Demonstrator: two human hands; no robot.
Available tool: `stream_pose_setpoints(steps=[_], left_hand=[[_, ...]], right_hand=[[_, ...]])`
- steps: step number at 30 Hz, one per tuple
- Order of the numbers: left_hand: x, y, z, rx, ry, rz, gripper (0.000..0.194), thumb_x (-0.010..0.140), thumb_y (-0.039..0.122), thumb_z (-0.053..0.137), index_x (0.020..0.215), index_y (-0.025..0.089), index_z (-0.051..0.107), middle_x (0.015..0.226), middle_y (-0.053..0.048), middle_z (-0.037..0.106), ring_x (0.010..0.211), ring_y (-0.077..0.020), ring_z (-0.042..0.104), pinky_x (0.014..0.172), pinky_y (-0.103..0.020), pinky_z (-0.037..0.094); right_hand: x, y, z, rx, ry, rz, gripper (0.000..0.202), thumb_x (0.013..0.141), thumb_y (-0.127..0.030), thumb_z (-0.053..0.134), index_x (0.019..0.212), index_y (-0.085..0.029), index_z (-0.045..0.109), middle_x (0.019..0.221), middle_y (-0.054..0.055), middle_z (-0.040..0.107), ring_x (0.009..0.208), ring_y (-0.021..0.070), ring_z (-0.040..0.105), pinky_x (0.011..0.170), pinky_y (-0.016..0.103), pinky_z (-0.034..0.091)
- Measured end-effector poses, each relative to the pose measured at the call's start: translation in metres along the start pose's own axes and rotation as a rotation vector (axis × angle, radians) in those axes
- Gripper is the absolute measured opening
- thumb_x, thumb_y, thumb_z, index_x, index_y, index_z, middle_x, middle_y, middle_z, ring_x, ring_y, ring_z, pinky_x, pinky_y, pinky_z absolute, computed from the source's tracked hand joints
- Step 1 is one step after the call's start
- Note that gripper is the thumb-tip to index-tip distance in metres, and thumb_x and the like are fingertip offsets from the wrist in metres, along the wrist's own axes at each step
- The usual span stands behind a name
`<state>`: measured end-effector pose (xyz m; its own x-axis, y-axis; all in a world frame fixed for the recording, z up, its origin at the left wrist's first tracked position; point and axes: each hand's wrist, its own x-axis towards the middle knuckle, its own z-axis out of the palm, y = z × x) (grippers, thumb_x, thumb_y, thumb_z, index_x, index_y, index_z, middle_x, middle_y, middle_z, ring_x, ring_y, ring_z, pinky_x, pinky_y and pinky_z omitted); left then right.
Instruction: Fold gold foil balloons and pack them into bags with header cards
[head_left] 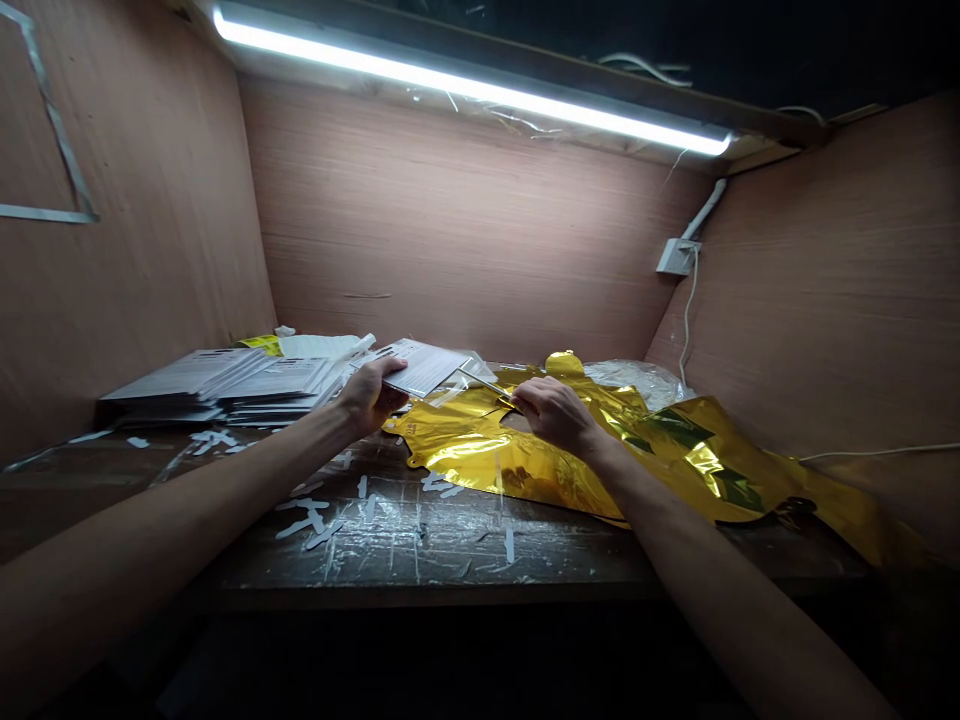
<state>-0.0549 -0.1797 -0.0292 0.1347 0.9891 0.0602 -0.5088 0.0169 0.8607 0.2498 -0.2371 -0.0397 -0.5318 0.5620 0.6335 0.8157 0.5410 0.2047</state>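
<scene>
My left hand (369, 396) is closed round one edge of a flat packet with a white printed face (426, 366), tilted above the table. Clear plastic (474, 366) sticks out from the packet's right end. My right hand (553, 410) is closed on a thin, silvery stick-like piece (484, 383), whose far end reaches the plastic. Whether that end is inside it I cannot tell. Beneath and around my right hand spreads shiny gold foil (480, 455), flat and crumpled in places, like uninflated foil balloons.
Stacks of white printed packets (180, 376) lie at the back left. Small white strips (315, 520) are scattered over the dark, scratched table (420, 560). Clear plastic (637, 380) lies at the back right, below a wall socket (677, 256) with a hanging cable. Wooden panels enclose three sides.
</scene>
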Motion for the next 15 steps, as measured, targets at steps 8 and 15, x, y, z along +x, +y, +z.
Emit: stream_pose_setpoints(steps=[8,15], left_hand=[[0.0016,-0.0008,-0.0021,0.020,-0.006,0.015,0.012,0.074,0.018,0.073,0.079,0.016,0.063,0.066,-0.002,0.065,0.051,-0.0114,0.057,0.042,-0.021,0.041],[-0.0008,-0.0008,-0.0003,0.047,0.005,0.030,0.013,0.071,0.016,0.073,0.080,0.014,0.064,0.070,-0.003,0.067,0.056,-0.0127,0.060,0.045,-0.022,0.046]], right_hand=[[-0.0001,-0.0019,-0.0007,-0.011,-0.037,-0.028,0.029,0.103,-0.028,0.047,0.086,-0.018,0.067,0.085,0.008,0.071,0.077,0.0195,0.058,0.079,0.032,0.037],[0.0002,-0.0019,-0.0003,-0.017,-0.069,-0.013,0.030,0.103,-0.028,0.046,0.083,-0.018,0.066,0.084,0.007,0.072,0.076,0.0187,0.059,0.076,0.031,0.036]])
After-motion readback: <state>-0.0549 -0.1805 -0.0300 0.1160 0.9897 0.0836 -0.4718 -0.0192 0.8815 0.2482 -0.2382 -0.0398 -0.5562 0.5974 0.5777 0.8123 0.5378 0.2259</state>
